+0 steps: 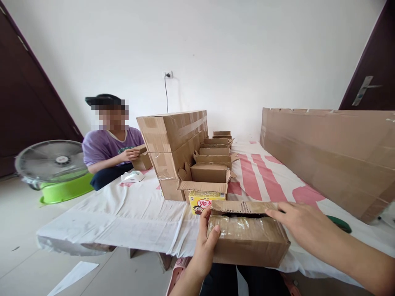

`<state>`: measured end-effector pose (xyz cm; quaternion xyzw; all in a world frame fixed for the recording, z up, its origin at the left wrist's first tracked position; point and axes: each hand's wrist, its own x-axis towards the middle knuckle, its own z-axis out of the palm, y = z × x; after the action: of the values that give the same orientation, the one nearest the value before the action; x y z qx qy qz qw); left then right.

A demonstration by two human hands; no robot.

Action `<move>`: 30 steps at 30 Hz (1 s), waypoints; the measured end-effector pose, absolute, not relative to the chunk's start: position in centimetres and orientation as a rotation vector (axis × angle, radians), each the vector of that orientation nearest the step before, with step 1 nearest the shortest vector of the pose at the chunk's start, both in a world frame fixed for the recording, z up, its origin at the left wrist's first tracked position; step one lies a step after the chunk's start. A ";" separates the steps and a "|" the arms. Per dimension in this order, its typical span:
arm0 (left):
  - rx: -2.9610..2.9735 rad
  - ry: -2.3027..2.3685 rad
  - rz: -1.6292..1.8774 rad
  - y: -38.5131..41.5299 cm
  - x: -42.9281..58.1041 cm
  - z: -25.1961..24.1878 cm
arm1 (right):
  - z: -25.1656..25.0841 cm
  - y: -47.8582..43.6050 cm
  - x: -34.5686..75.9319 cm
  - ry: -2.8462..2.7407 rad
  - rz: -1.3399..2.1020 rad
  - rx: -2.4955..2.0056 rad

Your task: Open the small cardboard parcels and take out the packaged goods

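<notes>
A brown cardboard box (249,250) with clear tape on it is tilted at the table's front edge, above my lap. Its top flap stands slightly raised, leaving a dark gap. My left hand (206,242) grips the box's left end, thumb on the taped face. At the far right corner, my right hand (288,216) rests with its fingers on the flap's edge. Just behind the box sits a yellow printed box (199,200), partly hidden. Beyond it, open cardboard boxes (210,172) run in a row toward the wall.
Closed taped boxes (180,131) are stacked left of the row. A person (111,144) at the left holds a small box near a white device (132,176). A large cardboard panel (327,156) stands at right, near a green ring (339,224). A fan (52,160) is far left.
</notes>
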<state>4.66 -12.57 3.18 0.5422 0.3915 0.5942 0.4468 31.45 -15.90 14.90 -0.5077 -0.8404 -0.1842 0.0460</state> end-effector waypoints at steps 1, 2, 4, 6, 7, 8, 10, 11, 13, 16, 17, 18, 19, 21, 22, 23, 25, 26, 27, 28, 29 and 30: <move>1.365 0.990 1.472 -12.5 4.6 3.0 | 14.6 -16.0 32.5 -2.520 -0.531 -1.564; 1.394 1.009 1.471 -12.5 4.5 2.9 | 14.2 -16.0 33.6 -2.475 -0.494 -1.585; 1.453 1.033 1.464 -12.3 4.3 2.7 | 13.2 -15.9 35.5 -2.378 -0.405 -1.643; 1.486 1.039 1.450 -12.2 4.2 2.6 | 11.9 -15.6 37.3 -2.281 -0.314 -1.720; 1.492 1.036 1.444 -12.1 4.1 2.5 | 11.1 -15.4 38.0 -2.238 -0.271 -1.764; 1.498 1.032 1.443 -12.0 4.1 2.5 | 10.4 -15.2 38.7 -2.202 -0.227 -1.812; 1.526 1.024 1.454 -11.9 4.0 2.4 | 8.9 -14.8 39.7 -2.172 -0.135 -1.897; 1.546 1.024 1.464 -11.9 4.0 2.4 | 8.2 -14.7 40.1 -2.177 -0.090 -1.928; 1.580 1.025 1.477 -11.8 4.0 2.4 | 6.9 -14.5 40.5 -2.221 -0.030 -1.966; 1.597 1.032 1.461 -11.8 4.0 2.5 | 5.2 -14.3 40.7 -2.304 -0.006 -1.999; 1.597 1.033 1.447 -11.8 3.9 2.6 | 4.6 -14.2 40.7 -2.324 0.005 -2.003; 1.595 1.033 1.432 -11.8 3.9 2.7 | 4.1 -14.1 40.7 -2.337 0.021 -2.007; 1.591 1.030 1.416 -11.8 3.9 2.8 | 3.7 -13.9 40.7 -2.339 0.043 -2.013; 1.584 1.016 1.395 -11.8 3.8 3.0 | 3.4 -13.4 40.7 -2.299 0.086 -2.004; 1.583 1.007 1.392 -11.7 3.8 3.0 | 3.6 -13.2 40.5 -2.260 0.105 -1.971; 1.582 0.999 1.394 -11.7 3.7 3.0 | 4.1 -13.1 40.2 -2.211 0.120 -1.913; 1.571 0.991 1.386 -11.7 3.6 2.8 | 5.8 -13.2 39.0 -2.095 0.122 -1.747; 1.560 0.997 1.372 -11.6 3.5 2.7 | 6.9 -13.5 38.1 -2.046 0.109 -1.656; 1.547 1.007 1.353 -11.6 3.5 2.5 | 8.0 -13.8 37.0 -2.004 0.083 -1.583; 1.537 1.017 1.334 -11.6 3.4 2.4 | 9.0 -14.2 35.8 -1.995 0.055 -1.503; 1.530 1.026 1.317 -11.6 3.3 2.2 | 9.9 -14.7 34.5 -2.011 0.023 -1.415; 1.527 1.032 1.308 -11.6 3.2 2.1 | 10.7 -15.1 33.2 -2.060 -0.002 -1.314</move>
<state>3.24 -11.64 2.08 0.6110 0.4129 0.5234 0.4269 33.21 -15.12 10.66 -0.5055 -0.7921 -0.0007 0.3420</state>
